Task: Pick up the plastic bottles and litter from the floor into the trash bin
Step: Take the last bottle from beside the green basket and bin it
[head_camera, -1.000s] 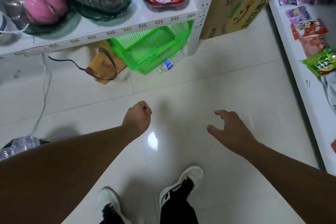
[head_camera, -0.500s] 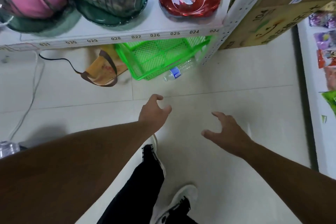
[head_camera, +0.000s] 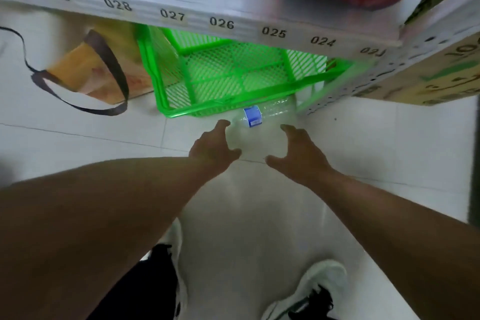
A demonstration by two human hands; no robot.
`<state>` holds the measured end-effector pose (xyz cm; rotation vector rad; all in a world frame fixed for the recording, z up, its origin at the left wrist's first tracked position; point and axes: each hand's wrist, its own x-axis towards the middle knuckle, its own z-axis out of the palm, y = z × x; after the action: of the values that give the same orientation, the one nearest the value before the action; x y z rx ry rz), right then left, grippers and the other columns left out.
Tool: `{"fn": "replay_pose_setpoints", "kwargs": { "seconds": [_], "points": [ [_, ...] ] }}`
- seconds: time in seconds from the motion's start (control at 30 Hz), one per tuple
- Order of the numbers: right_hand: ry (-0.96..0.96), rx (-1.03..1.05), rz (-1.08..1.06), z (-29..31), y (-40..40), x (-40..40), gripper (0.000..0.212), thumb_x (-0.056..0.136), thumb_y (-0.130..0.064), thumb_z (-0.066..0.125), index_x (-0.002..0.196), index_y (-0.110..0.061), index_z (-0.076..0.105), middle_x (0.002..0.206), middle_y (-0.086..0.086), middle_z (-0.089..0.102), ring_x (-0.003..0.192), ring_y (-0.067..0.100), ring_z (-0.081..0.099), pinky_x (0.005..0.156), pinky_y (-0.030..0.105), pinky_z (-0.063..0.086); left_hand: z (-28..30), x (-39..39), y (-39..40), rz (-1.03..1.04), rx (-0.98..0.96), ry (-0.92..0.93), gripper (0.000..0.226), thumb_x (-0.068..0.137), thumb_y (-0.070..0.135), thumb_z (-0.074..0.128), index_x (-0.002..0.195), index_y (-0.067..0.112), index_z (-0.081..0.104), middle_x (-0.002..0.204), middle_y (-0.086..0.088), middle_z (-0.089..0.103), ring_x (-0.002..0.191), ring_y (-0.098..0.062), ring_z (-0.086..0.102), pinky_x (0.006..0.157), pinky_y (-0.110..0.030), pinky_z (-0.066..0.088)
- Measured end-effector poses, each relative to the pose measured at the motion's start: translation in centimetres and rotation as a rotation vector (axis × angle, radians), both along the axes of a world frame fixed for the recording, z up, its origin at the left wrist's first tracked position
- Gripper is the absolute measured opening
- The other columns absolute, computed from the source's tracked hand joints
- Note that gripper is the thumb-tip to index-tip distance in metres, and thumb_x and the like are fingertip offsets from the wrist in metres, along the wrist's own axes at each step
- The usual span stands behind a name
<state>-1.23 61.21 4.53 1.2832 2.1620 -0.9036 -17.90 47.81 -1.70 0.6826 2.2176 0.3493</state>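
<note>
Below, spread hands flank a ribbed clear bottle.

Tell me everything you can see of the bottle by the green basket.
The bottle is clear, crinkled plastic with a blue and white label near its neck. It lies on its side on the white tile floor, neck toward the left, pressed against the front rim of the green basket under the shelf. It looks empty, though blur makes that uncertain. The left hand and right hand are open just short of it; neither touches it.
</note>
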Motion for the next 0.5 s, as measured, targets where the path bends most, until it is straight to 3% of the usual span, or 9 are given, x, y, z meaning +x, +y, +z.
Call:
{"fn": "replay_pose_setpoints", "kwargs": {
  "seconds": [0.1,0.2,0.27,0.33,0.4,0.5],
  "points": [
    [-0.021,0.122,0.190,-6.2,3.8,-1.6,0.097,0.085,-0.048,0.080,0.164,-0.026,0.030,0.163,0.010,0.035,0.133,0.042,0.060,0.103,0.048,0.053,-5.7,0.7,3.5,-0.008,0.090,0.067,0.081,0.083,0.057,0.081,0.151,0.035,0.042,0.113,-0.010,0.072,0.102,-0.038,0.068,0.083,-0.039,0.053],
    [-0.007,0.308,0.297,-12.9,7.3,-3.4,0.091,0.084,-0.034,0.083,0.161,-0.024,0.036,0.167,0.010,0.032,0.132,0.043,0.060,0.098,0.050,0.057,-11.7,0.2,6.4,-0.030,0.099,0.187,0.071,0.087,0.057,0.077,0.146,0.031,0.046,0.112,-0.009,0.071,0.098,-0.037,0.068,0.079,-0.038,0.052],
    [-0.009,0.461,0.394,-15.9,8.6,-4.8,0.076,0.085,-0.019,0.078,0.154,-0.022,0.046,0.157,0.015,0.046,0.122,0.044,0.066,0.089,0.050,0.060,-14.3,-0.4,7.3,-0.096,0.064,0.373,0.056,0.093,0.050,0.069,0.140,0.026,0.050,0.107,-0.010,0.071,0.091,-0.037,0.068,0.070,-0.037,0.049],
    [-0.053,0.540,0.454,-16.9,8.5,-4.8,0.060,0.087,-0.012,0.074,0.142,-0.022,0.054,0.133,0.015,0.061,0.103,0.043,0.073,0.073,0.045,0.059,-14.7,-0.5,7.1,-0.161,0.046,0.479,0.048,0.095,0.045,0.065,0.137,0.025,0.052,0.101,-0.010,0.070,0.085,-0.037,0.068,0.064,-0.037,0.044],
    [-0.113,0.549,0.533,-15.8,7.3,-3.9,0.057,0.088,-0.026,0.078,0.139,-0.025,0.052,0.122,0.011,0.063,0.091,0.038,0.075,0.063,0.035,0.047,-13.3,-0.5,5.8,-0.216,0.016,0.498,0.047,0.095,0.045,0.065,0.136,0.026,0.053,0.099,-0.009,0.069,0.084,-0.038,0.068,0.064,-0.036,0.040],
    [-0.137,0.527,0.614,-11.6,4.9,-2.1,0.066,0.085,-0.048,0.080,0.138,-0.025,0.049,0.118,0.007,0.059,0.082,0.033,0.072,0.060,0.032,0.038,-8.6,-0.7,2.6,-0.298,-0.020,0.509,0.050,0.094,0.049,0.068,0.137,0.027,0.055,0.104,-0.007,0.071,0.087,-0.038,0.070,0.065,-0.035,0.041]
  ]
}}
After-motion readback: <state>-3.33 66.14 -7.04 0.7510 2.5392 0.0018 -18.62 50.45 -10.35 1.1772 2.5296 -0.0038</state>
